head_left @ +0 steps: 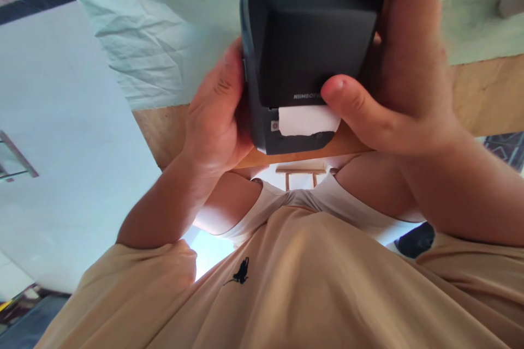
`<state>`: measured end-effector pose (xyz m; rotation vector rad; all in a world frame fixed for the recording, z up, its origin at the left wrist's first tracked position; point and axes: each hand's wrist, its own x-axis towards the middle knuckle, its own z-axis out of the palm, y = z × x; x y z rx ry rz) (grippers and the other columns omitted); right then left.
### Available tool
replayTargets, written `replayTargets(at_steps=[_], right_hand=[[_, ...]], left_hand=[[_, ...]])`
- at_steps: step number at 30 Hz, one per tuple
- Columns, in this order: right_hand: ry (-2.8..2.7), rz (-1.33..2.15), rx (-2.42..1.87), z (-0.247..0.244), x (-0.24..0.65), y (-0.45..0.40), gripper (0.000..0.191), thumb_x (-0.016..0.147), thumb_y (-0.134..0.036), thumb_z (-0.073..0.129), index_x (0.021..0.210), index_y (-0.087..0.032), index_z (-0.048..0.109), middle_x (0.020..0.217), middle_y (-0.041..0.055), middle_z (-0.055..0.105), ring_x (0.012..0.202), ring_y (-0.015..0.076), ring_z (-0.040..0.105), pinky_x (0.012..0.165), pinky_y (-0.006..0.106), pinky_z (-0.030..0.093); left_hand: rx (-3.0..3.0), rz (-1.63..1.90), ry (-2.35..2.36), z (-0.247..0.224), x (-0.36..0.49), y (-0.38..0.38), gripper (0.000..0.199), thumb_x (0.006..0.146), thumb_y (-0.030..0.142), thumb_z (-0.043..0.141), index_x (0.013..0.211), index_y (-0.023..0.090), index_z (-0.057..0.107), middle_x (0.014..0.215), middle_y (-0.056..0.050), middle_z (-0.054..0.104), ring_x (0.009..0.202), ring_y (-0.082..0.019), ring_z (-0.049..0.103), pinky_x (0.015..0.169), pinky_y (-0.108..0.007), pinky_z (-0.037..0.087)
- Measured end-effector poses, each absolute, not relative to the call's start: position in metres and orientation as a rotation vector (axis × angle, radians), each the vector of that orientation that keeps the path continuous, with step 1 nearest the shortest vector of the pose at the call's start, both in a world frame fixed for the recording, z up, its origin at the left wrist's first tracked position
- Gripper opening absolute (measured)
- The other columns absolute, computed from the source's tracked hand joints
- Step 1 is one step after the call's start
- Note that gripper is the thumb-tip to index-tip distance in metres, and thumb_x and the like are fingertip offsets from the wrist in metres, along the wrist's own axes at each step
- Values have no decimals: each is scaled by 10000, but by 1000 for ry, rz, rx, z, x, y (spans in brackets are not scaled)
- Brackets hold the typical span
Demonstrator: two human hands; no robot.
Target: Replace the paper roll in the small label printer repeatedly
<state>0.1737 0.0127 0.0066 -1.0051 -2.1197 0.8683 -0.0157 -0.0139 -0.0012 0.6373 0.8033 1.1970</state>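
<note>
In the head view I see the left hand (216,114) and right hand (413,76) clamped on the black device (315,38) at upper centre, blocking part of the pale cloth (159,27) on the wooden tabletop (487,79), with a white panel (73,120) at left.

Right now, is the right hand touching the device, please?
Touching. The head view shows the right hand with its thumb laid over the front of the device, covering the end of the lettering.

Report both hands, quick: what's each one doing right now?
Left hand: closed on the left side of the black device, fingers mostly hidden.
Right hand: closed on its right side, thumb over the front.
</note>
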Motion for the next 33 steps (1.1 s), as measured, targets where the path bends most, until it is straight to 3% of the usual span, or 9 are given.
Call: replayTargets(at_steps=[7, 14, 21, 24, 28, 33], right_hand=[[-2135, 835, -1032, 8, 172, 11, 656, 938, -462, 431, 1447, -63, 322, 1444, 10, 377, 1407, 176, 355, 1218, 199, 288], [-2137, 835, -1044, 10, 173, 10, 694, 936, -468, 436, 1430, 5, 317, 1447, 34, 377, 1412, 181, 331, 1226, 196, 284], [-2166, 865, -1069, 14, 174, 9, 634, 938, -479, 410, 1458, -129, 315, 1450, -29, 361, 1392, 159, 352, 1187, 172, 318], [-2174, 847, -1069, 13, 174, 9, 626, 938, -487, 401, 1463, -158, 313, 1455, -28, 358, 1389, 161, 361, 1194, 187, 317], [-2192, 805, -1026, 13, 174, 10, 647, 928, -486, 428, 1454, -123, 328, 1441, 9, 376, 1388, 163, 369, 1212, 195, 307], [-2200, 821, -1016, 14, 174, 11, 662, 934, -482, 419, 1454, -86, 314, 1465, 39, 354, 1398, 159, 362, 1210, 192, 312]], left_hand=[[615, 1133, 872, 2, -14, -16, 451, 1013, 415, 274, 1054, 185, 660, 1128, -14, 686, 1508, -263, 273, 1214, -526, 343], [581, 1161, 812, 5, -13, -15, 438, 1031, 290, 244, 1008, 155, 661, 966, -31, 710, 1485, -200, 338, 1254, -483, 288], [609, 1189, 819, 7, -12, -14, 452, 1035, 233, 212, 1004, 120, 649, 912, -14, 704, 1417, -186, 450, 1250, -499, 279], [620, 1193, 818, 5, -11, -14, 445, 1033, 223, 224, 1014, 106, 653, 869, -2, 691, 1353, -182, 522, 1233, -498, 312], [634, 1272, 827, 2, -9, -15, 396, 1028, 255, 303, 958, 101, 661, 811, -14, 692, 1263, -178, 592, 1173, -386, 412], [676, 1242, 944, -3, -14, -17, 333, 988, 350, 427, 940, 137, 678, 818, -26, 673, 1144, -219, 626, 926, -309, 538]])
